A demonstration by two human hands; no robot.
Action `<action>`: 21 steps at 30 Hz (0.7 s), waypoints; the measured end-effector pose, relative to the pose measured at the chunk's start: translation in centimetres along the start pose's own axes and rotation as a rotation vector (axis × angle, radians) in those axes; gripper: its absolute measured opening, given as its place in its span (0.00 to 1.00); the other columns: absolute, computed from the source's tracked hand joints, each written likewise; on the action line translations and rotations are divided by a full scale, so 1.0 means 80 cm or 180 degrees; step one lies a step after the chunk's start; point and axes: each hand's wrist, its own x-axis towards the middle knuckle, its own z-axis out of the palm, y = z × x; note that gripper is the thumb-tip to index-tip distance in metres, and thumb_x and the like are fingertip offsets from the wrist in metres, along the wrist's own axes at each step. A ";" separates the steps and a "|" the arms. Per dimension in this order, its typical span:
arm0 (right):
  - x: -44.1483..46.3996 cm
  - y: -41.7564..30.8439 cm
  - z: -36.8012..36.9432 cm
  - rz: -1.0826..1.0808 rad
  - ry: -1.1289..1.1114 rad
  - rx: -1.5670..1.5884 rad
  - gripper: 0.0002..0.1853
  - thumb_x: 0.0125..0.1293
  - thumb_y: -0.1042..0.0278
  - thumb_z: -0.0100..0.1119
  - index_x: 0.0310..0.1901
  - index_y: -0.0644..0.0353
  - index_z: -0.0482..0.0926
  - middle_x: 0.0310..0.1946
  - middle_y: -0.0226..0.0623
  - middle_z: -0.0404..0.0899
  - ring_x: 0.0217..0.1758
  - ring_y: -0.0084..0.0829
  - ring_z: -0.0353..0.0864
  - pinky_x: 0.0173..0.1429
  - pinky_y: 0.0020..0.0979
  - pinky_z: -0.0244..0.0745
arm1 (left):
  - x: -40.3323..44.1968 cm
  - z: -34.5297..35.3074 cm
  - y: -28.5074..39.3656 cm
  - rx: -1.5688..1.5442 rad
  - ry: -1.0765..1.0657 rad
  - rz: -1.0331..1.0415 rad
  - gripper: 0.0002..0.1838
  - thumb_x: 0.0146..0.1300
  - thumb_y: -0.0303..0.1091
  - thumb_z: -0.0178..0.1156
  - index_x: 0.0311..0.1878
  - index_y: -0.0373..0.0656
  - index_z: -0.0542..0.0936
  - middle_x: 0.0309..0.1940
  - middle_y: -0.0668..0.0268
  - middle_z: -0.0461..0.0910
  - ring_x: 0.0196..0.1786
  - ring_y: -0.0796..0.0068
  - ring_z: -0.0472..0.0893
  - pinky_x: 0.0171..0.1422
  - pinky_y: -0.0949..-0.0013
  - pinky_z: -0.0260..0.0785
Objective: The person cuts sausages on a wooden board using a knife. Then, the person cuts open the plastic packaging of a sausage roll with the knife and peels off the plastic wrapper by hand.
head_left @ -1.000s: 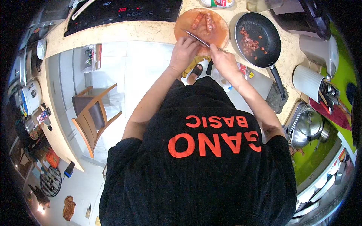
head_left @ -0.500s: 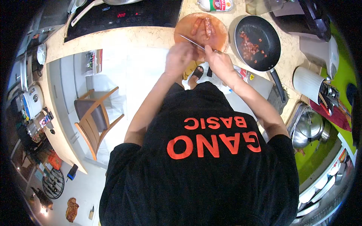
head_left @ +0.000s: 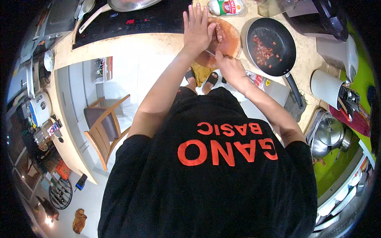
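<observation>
My left hand is open, its fingers stretched out over the left side of the round orange cutting board. It hides part of the board; whether it touches the sausages is unclear. Red-brown sausage pieces lie on the board beside my left thumb. My right hand is closed round a knife at the board's near edge. Only a short stretch of blade shows, pointing left beneath my left hand. Right of the board stands a black frying pan with small diced reddish pieces in it.
A black cooktop carries another pan at the back left. Behind the board lies a white, green and red package. The frying pan's handle points towards me. A utensil holder stands right; a wooden chair is left.
My left hand has gone from a blurred, curled pose near the board's front edge up to its left side, fingers now extended. My right hand, with the knife, has shifted slightly down.
</observation>
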 end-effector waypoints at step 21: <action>0.005 0.016 0.012 -0.0155 0.0023 0.0115 0.08 0.62 0.70 0.53 0.40 0.62 0.68 0.21 0.47 0.81 0.26 0.47 0.85 0.28 0.44 0.80 | -0.004 0.022 -0.003 0.0102 -0.0823 -0.0686 0.35 0.74 0.50 0.41 0.73 0.34 0.52 0.67 0.42 0.64 0.66 0.41 0.66 0.72 0.51 0.57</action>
